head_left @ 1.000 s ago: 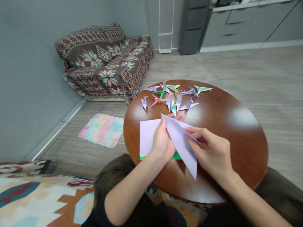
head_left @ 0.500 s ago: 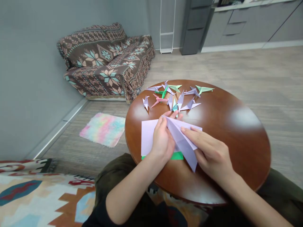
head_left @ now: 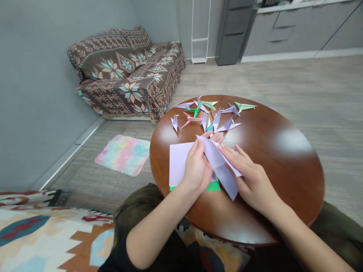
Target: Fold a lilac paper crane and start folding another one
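Between my two hands is a partly folded sheet of purple origami paper, held above the table with its creased flaps hanging down to the right. My left hand pinches its upper left corner with the thumb on top. On the right side, my right hand grips the folded edge, fingers along the top flap. Below my left hand lies a stack of flat origami sheets, purple on top with a green edge showing underneath. Just beyond my fingertips stand several folded paper cranes in purple, green, teal and pink.
The round brown table stands before my knees. A patterned sofa is beyond it to the left, with a pastel mat on the floor. Grey cabinets line the far wall.
My right hand has shifted slightly, and the folded flaps have turned and opened a little, showing a gap between layers. Both hands still hold the paper.
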The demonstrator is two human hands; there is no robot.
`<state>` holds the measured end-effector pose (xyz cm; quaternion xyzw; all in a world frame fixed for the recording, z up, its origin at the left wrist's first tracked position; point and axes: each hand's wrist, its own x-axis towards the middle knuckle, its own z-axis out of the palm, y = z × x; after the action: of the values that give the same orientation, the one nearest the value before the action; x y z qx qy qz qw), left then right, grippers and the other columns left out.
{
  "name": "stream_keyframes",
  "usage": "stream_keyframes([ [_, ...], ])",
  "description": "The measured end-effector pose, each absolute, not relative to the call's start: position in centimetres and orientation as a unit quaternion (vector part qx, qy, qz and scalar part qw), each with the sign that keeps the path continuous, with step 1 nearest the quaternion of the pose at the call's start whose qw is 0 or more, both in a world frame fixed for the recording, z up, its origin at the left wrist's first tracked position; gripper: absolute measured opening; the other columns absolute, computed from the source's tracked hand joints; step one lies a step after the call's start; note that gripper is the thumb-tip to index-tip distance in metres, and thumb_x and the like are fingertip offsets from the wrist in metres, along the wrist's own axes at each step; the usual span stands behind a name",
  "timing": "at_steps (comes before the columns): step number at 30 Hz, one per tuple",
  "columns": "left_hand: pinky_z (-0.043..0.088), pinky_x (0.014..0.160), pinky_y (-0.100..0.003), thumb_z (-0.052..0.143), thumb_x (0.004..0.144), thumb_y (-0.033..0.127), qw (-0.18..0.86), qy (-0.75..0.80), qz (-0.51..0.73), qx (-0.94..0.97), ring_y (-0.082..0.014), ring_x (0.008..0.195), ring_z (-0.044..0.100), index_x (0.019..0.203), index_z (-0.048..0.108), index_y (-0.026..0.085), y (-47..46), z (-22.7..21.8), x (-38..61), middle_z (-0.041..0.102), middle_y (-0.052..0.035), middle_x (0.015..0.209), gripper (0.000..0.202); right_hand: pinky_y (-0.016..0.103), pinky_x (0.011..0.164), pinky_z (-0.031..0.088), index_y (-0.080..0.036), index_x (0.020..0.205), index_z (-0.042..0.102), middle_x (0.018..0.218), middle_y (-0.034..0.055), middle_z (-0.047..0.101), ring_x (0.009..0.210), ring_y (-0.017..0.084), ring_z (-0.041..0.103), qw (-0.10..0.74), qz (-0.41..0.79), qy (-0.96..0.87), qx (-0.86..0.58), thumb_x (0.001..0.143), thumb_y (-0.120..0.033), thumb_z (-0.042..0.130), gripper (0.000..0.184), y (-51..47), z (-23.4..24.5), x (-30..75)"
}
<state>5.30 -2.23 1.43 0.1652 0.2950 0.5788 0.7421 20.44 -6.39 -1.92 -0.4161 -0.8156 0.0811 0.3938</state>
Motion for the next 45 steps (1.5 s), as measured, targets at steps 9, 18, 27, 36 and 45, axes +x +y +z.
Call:
stream_keyframes([
  [9,0.042,0.123,-0.051,0.052,0.102,0.015,0.787,0.285,0.531,0.135,-0.0280,0.133,0.066,0.133,0.061,0.018,-2.6,1.5,5.0,0.071,-0.0145,0.139,0.033,0.066,0.124,0.033,-0.036,0.168,0.028,0.161,0.0088,0.052,0.151,0.030,0.046,0.357,0.092,-0.826,-0.425,0.094,0.001,0.042,0.084,-5.7,-2.4,20.9],
  [18,0.052,0.114,-0.041,0.047,0.106,0.021,0.772,0.324,0.523,0.162,-0.0226,0.120,0.072,0.140,0.064,0.025,-2.9,1.4,5.7,0.075,-0.0103,0.129,0.038,0.071,0.125,0.025,-0.034,0.165,0.035,0.161,0.0092,0.051,0.151,0.029,0.044,0.362,0.113,-0.805,-0.457,0.093,0.002,0.042,0.082,-5.8,-2.4,20.6],
  [27,0.041,0.124,-0.041,0.054,0.100,0.010,0.817,0.254,0.484,0.185,-0.0206,0.135,0.064,0.154,0.051,0.029,-4.0,1.6,6.0,0.073,-0.0073,0.136,0.057,0.070,0.125,0.029,-0.028,0.141,0.068,0.137,0.0094,0.072,0.132,0.035,0.064,0.476,0.128,-0.695,-0.524,0.096,-0.019,0.067,0.046,-6.2,-2.1,20.0],
  [36,0.048,0.119,-0.048,0.041,0.109,0.044,0.815,0.257,0.503,0.130,-0.0269,0.130,0.068,0.144,0.059,0.028,-3.2,2.4,5.9,0.070,-0.0110,0.141,0.043,0.076,0.124,0.017,-0.021,0.168,0.027,0.162,0.0189,0.049,0.153,0.036,0.042,0.316,-0.010,-0.845,-0.431,0.094,-0.004,0.041,0.077,-6.6,-1.4,19.4],
  [45,0.056,0.100,-0.039,0.063,0.098,0.027,0.794,0.305,0.395,0.346,-0.0265,0.107,0.075,0.133,0.066,0.021,-2.5,1.6,3.1,0.077,-0.0123,0.120,0.035,0.078,0.124,0.014,-0.027,0.162,0.040,0.166,0.0168,0.044,0.157,0.041,0.034,0.305,0.070,-0.872,-0.375,0.100,-0.035,0.062,0.067,-7.2,0.6,21.0],
])
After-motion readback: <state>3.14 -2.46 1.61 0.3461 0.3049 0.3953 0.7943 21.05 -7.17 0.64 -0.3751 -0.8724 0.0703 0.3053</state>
